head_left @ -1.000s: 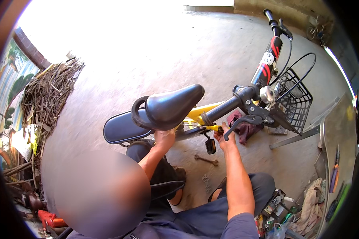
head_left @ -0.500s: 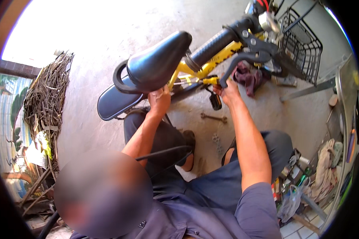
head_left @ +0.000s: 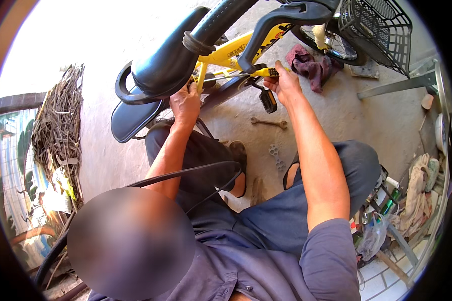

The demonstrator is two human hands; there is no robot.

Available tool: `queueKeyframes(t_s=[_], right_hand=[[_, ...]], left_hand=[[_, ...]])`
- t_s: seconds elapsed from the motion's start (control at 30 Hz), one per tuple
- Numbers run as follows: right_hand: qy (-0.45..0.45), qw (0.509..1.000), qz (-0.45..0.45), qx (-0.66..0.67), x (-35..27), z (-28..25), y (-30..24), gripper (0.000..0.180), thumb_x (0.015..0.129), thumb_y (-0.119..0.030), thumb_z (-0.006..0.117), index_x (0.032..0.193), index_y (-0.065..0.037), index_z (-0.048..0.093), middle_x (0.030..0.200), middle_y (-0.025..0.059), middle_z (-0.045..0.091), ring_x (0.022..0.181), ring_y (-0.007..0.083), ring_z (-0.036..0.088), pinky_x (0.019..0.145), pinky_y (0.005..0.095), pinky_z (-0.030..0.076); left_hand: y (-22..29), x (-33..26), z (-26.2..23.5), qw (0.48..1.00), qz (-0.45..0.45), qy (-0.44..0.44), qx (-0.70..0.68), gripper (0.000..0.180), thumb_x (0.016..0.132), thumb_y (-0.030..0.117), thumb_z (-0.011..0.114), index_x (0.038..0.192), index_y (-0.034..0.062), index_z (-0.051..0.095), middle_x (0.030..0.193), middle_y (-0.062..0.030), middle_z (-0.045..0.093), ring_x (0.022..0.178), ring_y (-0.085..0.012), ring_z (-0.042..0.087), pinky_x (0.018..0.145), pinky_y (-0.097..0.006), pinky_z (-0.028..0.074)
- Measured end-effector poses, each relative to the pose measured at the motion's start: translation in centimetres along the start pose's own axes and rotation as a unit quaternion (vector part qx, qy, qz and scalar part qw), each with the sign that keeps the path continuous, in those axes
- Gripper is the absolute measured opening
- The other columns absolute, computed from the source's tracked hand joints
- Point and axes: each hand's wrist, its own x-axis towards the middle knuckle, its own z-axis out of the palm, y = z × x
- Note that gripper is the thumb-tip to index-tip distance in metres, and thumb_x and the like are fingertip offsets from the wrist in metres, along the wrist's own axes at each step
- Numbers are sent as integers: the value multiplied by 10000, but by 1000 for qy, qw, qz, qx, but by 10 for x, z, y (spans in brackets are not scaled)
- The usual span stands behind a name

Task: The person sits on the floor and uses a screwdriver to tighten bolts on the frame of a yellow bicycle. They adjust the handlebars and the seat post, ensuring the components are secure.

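Observation:
A small bicycle with a yellow frame and black saddle stands in front of me. My right hand is closed on the yellow and black handle of a screwdriver. Its thin metal shaft runs left toward the frame below the saddle; the tip is hard to make out. There, beside a yellow tube, my left hand has its fingers closed, and what they grip is hidden. Just below the screwdriver hangs a black pedal with an orange reflector.
On the floor lie an open-ended wrench, a multi-hole spanner and a dark red rag. A black basket is at the bicycle's front. Bundled twigs stand left; cloths and a plastic bag lie right.
My view has shifted, so the bicycle sits further left and higher. My right hand has moved slightly up, and more of the screwdriver shows. The left hand stays beside the frame under the saddle.

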Motion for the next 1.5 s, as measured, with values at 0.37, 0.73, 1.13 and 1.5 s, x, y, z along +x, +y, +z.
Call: queueKeyframes(t_s=[0.37,0.73,1.13,1.5], right_hand=[[-8,1000,2,11,11,-3,2,288,981,-304,541,971,-16,546,804,100,624,620,189,631,549,332,572],[2,1000,6,4,7,-3,-3,295,966,-312,566,967,-17,568,814,110,628,665,210,636,604,344,569],[-18,1000,11,2,11,-5,-1,277,959,-308,582,956,-31,568,810,106,628,685,214,637,623,347,569],[-26,1000,11,2,13,-8,-4,266,947,-325,608,958,-65,553,827,98,622,728,219,639,671,352,566]], left_hand=[[-19,0,17,983,60,107,133,317,879,251,644,1155,101,684,895,-146,712,807,-244,683,791,-334,503],[-9,-1,12,984,40,98,140,296,875,238,637,1133,102,691,959,-151,708,859,-280,684,817,-341,501],[-15,0,15,984,31,101,141,313,886,271,618,1150,121,690,873,-150,707,781,-252,685,770,-330,503],[-20,2,15,982,45,103,150,275,889,241,595,1115,122,695,792,-131,687,694,-249,667,704,-351,498]])
